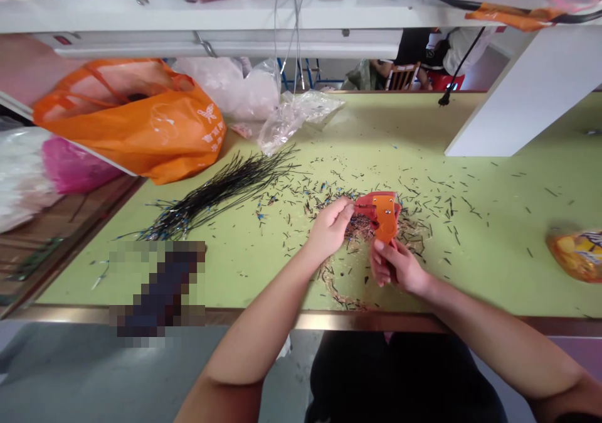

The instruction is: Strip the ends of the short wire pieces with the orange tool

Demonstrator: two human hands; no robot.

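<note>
My right hand is wrapped round the handles of an orange and red wire stripper, held above the green tabletop with its jaws toward the left. My left hand is closed in a pinch right at those jaws. A thin dark wire shows between the fingertips and the tool; most of it is hidden by the hand. Under both hands lies a heap of short black and copper-coloured offcuts. To the left, a bundle of long black wires with some blue ends lies slantwise on the table.
An orange bag stands at the back left, beside clear plastic bags. A white upright panel rises at the right rear. An orange-yellow packet lies at the right. A blurred-out dark object overlaps the front edge. A shelf spans above.
</note>
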